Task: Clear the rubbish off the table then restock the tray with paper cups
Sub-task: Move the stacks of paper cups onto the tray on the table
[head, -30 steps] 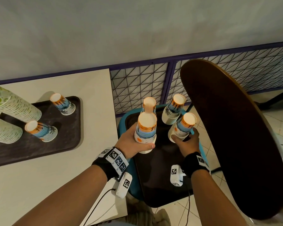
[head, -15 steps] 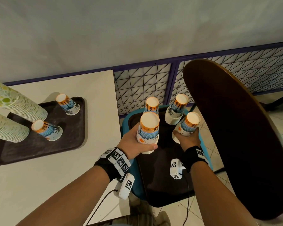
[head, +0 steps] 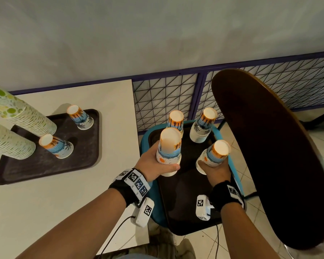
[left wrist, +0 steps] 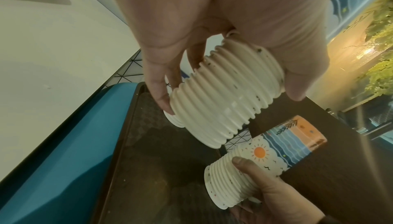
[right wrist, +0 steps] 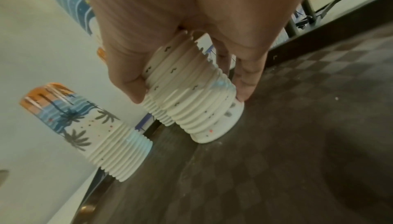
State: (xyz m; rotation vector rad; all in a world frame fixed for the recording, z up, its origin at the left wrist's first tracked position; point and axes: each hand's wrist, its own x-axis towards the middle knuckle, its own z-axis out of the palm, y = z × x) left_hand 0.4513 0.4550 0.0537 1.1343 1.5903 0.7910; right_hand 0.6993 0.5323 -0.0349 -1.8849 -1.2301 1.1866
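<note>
A short inverted stack of white paper cups printed with an orange sun and blue waves [head: 169, 152] is held in the left hand [head: 151, 163], the grip closed around its ribbed lower rims with the thumb across the front; in the left wrist view this stack [left wrist: 225, 96] is seen lifted clear of the dark tray beneath. A second stack of the same printed paper cups [head: 213, 156] is gripped by the right hand [head: 216, 171], fingers and thumb wrapped round the rims; in the right wrist view its lowest rim [right wrist: 212, 126] appears to touch the tray surface, though the contact is not plainly resolved. Both stacks are located over a dark brown rectangular tray [head: 178, 193] that rests on a teal plastic chair seat [head: 157, 212], just beside the cream-topped counter [head: 45, 202]. Two further printed cup stacks [head: 203, 126] are standing at the far end of that tray. On the counter a second dark rectangular tray [head: 64, 165] is seen, carrying two inverted printed cup stacks [head: 55, 146] and two long leaning stacks of green-spotted paper cups [head: 22, 114]. A dark round tabletop [head: 269, 156] is positioned to the right.
</note>
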